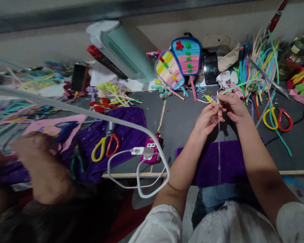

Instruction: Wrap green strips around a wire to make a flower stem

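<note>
My left hand [209, 116] and my right hand [231, 106] meet over the grey tabletop, fingers closed in a pinch. A light green pipe cleaner [239, 86] runs from the fingertips of my right hand out to the upper right. Thin pale wire strands [219, 152] hang straight down from the fingers of my left hand, in front of a purple cloth [233, 158]. A small pointed tip stands up at the fingertips. How the wire and the pipe cleaner join there is hidden by my fingers.
Red-and-yellow-handled scissors [284, 120] lie at right, below bundled pipe cleaners [260, 67]. Two decorated fan shapes [186, 55] rest at the back. A white cable [116, 118] loops across near a pink power strip [152, 150]. A co-worker's arm [43, 162] is at left.
</note>
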`<action>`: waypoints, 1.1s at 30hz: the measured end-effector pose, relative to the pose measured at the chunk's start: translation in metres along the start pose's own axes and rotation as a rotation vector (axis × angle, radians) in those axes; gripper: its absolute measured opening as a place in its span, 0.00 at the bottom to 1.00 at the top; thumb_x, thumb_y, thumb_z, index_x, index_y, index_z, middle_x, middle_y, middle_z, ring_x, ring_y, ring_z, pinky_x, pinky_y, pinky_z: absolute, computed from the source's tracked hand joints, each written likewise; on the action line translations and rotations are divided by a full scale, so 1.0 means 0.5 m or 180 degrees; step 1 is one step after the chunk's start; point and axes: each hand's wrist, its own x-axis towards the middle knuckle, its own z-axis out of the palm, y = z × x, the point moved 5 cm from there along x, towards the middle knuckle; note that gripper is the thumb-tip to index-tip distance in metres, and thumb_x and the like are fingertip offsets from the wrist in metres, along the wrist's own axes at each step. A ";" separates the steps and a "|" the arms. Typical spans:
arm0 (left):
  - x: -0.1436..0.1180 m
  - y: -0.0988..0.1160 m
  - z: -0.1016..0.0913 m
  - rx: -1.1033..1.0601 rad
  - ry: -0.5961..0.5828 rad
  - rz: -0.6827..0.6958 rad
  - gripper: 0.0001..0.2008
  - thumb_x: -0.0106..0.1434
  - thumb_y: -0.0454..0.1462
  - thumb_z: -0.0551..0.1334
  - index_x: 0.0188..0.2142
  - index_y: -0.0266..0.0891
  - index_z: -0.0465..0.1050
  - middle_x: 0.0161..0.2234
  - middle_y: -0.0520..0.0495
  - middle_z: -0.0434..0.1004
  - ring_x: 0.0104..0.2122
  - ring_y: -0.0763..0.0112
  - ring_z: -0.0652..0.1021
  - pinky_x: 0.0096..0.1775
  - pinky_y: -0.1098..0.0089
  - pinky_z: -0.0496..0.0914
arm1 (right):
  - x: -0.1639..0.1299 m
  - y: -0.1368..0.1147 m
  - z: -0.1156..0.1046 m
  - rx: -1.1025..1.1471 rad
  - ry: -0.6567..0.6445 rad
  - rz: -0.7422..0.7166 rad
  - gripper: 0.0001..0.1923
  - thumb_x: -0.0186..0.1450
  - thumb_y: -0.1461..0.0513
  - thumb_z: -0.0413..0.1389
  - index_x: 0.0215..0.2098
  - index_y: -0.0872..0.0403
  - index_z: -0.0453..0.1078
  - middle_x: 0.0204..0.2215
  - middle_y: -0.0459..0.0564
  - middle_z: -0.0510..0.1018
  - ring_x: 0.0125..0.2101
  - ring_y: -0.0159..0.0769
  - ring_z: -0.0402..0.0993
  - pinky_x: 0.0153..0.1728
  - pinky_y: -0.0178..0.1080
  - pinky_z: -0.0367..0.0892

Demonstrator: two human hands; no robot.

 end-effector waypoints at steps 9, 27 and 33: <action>0.004 0.001 -0.015 0.0901 0.0385 0.0277 0.17 0.48 0.44 0.71 0.29 0.35 0.69 0.20 0.53 0.72 0.19 0.76 0.75 0.23 0.76 0.69 | 0.015 0.001 -0.042 -0.1303 0.0698 -0.0760 0.09 0.51 0.62 0.59 0.19 0.54 0.63 0.16 0.41 0.62 0.18 0.25 0.55 0.19 0.32 0.50; 0.008 0.000 -0.016 -0.0149 0.0406 0.0024 0.10 0.51 0.35 0.70 0.28 0.35 0.70 0.19 0.55 0.69 0.17 0.82 0.70 0.23 0.79 0.66 | 0.004 0.002 -0.014 -0.0303 0.0334 -0.0086 0.11 0.53 0.60 0.61 0.20 0.55 0.64 0.15 0.40 0.63 0.16 0.22 0.54 0.15 0.29 0.49; 0.005 -0.006 -0.006 -0.0477 0.0281 -0.0057 0.07 0.55 0.34 0.67 0.28 0.35 0.69 0.19 0.56 0.68 0.17 0.84 0.69 0.23 0.80 0.65 | 0.004 0.006 -0.003 0.0184 0.0086 0.0044 0.12 0.50 0.58 0.64 0.24 0.56 0.67 0.16 0.40 0.65 0.16 0.21 0.57 0.15 0.28 0.47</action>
